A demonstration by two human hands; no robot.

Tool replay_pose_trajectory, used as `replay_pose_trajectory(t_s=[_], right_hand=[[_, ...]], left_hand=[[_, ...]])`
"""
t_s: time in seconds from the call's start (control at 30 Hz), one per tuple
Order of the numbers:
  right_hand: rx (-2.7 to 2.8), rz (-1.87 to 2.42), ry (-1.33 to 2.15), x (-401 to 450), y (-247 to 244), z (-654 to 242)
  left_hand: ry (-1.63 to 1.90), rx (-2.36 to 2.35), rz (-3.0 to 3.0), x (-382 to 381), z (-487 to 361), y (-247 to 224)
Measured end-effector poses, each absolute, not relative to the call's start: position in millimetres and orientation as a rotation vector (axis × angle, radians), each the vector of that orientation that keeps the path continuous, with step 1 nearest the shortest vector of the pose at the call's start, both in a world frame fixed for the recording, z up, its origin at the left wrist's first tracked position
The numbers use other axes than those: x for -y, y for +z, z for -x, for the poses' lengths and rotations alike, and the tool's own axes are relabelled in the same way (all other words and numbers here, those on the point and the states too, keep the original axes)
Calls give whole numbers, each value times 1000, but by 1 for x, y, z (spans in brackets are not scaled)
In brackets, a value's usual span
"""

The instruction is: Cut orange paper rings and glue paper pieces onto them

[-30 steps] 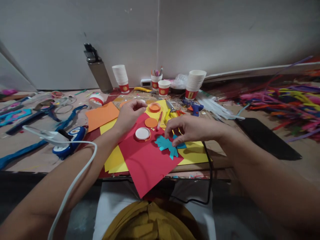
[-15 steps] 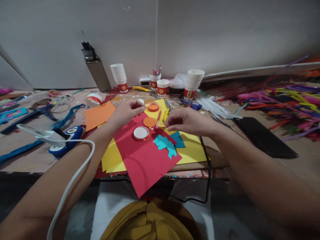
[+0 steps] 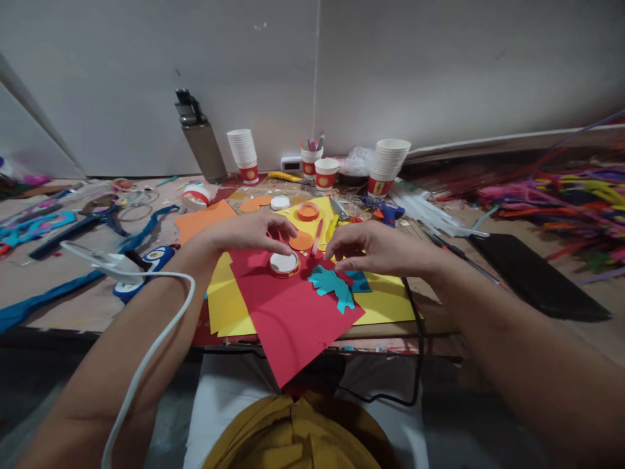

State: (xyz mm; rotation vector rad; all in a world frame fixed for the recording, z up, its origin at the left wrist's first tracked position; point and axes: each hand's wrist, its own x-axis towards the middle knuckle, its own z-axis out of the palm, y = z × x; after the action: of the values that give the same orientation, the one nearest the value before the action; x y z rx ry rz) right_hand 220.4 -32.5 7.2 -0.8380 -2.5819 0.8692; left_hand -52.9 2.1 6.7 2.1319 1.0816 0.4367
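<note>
My left hand (image 3: 266, 233) hovers with its fingers apart just above a small white-topped round container (image 3: 284, 263) on a red paper sheet (image 3: 288, 326). Near the turquoise paper cutouts (image 3: 332, 286), my right hand (image 3: 359, 247) is bent with thumb and fingers apart, and nothing shows in it. Between the hands lie an orange paper disc (image 3: 301, 241) and a red pen-like stick (image 3: 317, 237). Behind these are an orange ring-shaped lid (image 3: 308, 211) and a white lid (image 3: 280, 202). Yellow paper (image 3: 385, 303) lies under the red sheet.
Stacked paper cups (image 3: 243, 156), a second stack (image 3: 389, 168), and a bottle (image 3: 202, 146) stand at the back. A blue glue gun (image 3: 390, 212) lies right of centre. A black phone-like slab (image 3: 537, 273) and colourful pipe cleaners (image 3: 561, 208) are at right.
My left hand has come down and nearer to the white-topped container, its fingers spreading. My right hand has lowered slightly toward the turquoise cutouts. The whole view has shifted a little.
</note>
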Motion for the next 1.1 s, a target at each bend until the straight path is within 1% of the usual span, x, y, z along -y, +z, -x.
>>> replay_pose_trajectory(t_s=[0.13,0.27,0.33,0.43,0.5,0.9,1.1], right_hand=[[2565,852,864,32,6,-221],[2564,866,864,31,5,-221],[2567,857,854,32,4,-220],[2568,836,848,33,3,-219],[2563,839,846,33,3,-218],[2487,918,770,32,0,-217],[2479,913,780,33,-1,-216]], left_hand=[[346,-1070,-2116,0,56,8],[326,-1022,-2129,0,56,4],[349,-1026,-2130,-1,58,1],[478,-1117,-2077,-2,60,-2],[481,-1146,-2066,-2,60,-3],[-158,-1020,-2424,0,58,4],[-174,-1034,-2427,1,58,4]])
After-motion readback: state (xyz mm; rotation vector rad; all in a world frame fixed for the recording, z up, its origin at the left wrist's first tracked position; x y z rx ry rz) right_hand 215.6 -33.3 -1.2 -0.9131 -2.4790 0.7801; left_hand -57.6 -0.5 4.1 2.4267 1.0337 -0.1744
